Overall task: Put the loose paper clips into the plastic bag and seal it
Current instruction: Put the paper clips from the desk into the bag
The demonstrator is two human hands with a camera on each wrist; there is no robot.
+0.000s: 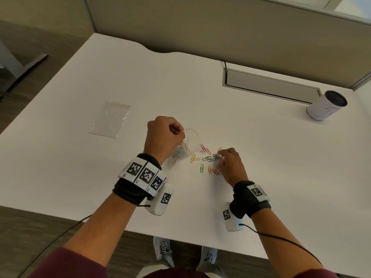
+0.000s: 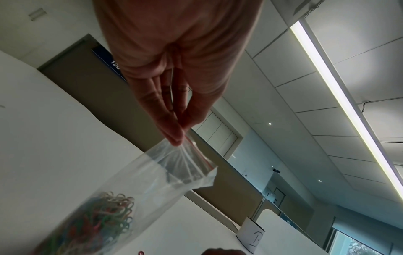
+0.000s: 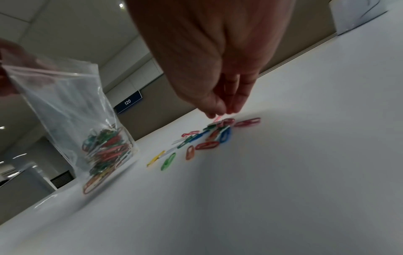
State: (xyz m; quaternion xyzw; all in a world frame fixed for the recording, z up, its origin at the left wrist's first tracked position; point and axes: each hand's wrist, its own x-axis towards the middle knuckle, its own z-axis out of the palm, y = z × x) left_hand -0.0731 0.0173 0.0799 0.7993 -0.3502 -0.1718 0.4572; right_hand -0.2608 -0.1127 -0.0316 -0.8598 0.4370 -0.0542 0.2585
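My left hand (image 1: 180,135) (image 2: 179,138) pinches the red-striped top edge of a clear plastic bag (image 1: 189,142) (image 2: 152,181) (image 3: 72,107) and holds it upright on the white table (image 1: 261,177), mouth open towards the right. Many coloured paper clips (image 2: 104,215) (image 3: 106,146) fill its bottom. Just right of the bag, several loose paper clips (image 1: 206,159) (image 3: 207,138) lie scattered on the table. My right hand (image 1: 219,159) (image 3: 222,113) reaches down onto the right side of that pile, thumb and fingertips pinched together on a pink clip.
A second, empty plastic bag (image 1: 110,119) lies flat to the far left. A white cylindrical cup (image 1: 325,106) (image 2: 250,238) stands at the back right beside a grey cable hatch (image 1: 271,87). A beige partition borders the table's far edge.
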